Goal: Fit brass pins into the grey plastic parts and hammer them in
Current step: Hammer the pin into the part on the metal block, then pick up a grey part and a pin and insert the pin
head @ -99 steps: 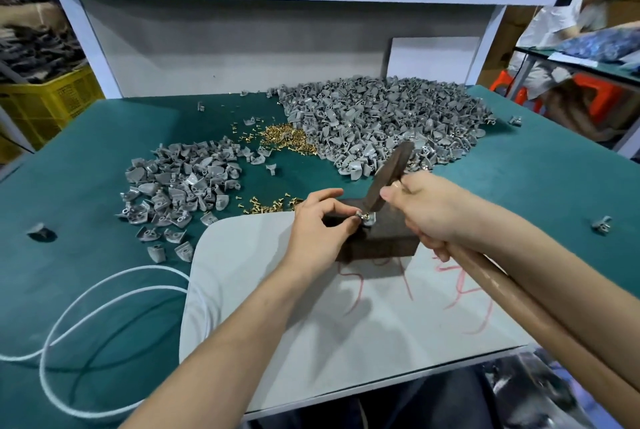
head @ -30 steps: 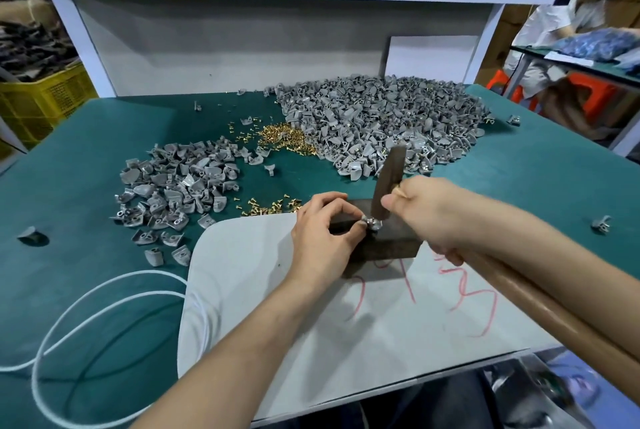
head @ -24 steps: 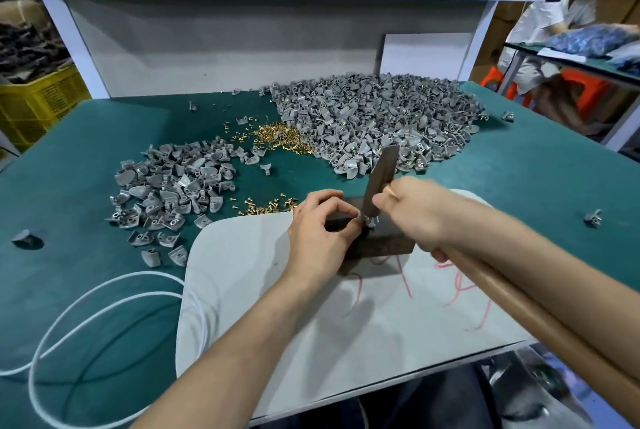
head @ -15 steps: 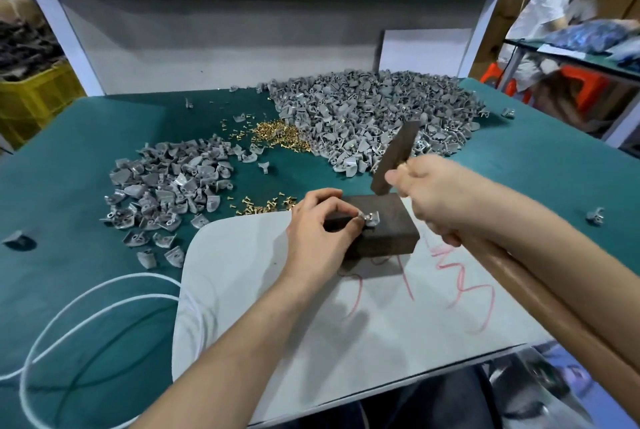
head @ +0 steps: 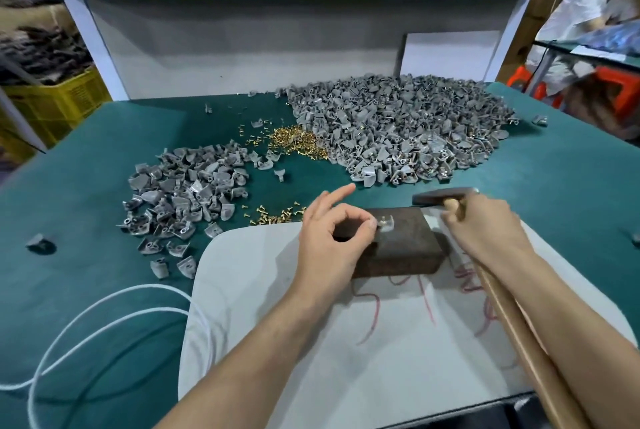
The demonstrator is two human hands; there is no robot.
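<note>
A small grey plastic part (head: 387, 223) with a brass pin lies on top of a dark metal block (head: 401, 248). My left hand (head: 332, 238) rests on the block's left side; thumb and middle finger are curled beside the part, the index finger points outward. I cannot tell whether the fingertips touch the part. My right hand (head: 485, 224) grips a wooden-handled hammer (head: 445, 196) close under its head, held to the right of the block, off the part.
A big heap of grey parts (head: 398, 131) lies at the back, a smaller heap (head: 187, 193) at the left. Brass pins (head: 294, 143) lie between them, more pins (head: 273, 215) near the block. White board (head: 277, 307) under the block; white cable (head: 86, 318) front left.
The hammer came off the part and swung up, then down to the right, its head now level. My left index finger has lifted and straightened away from the part.
</note>
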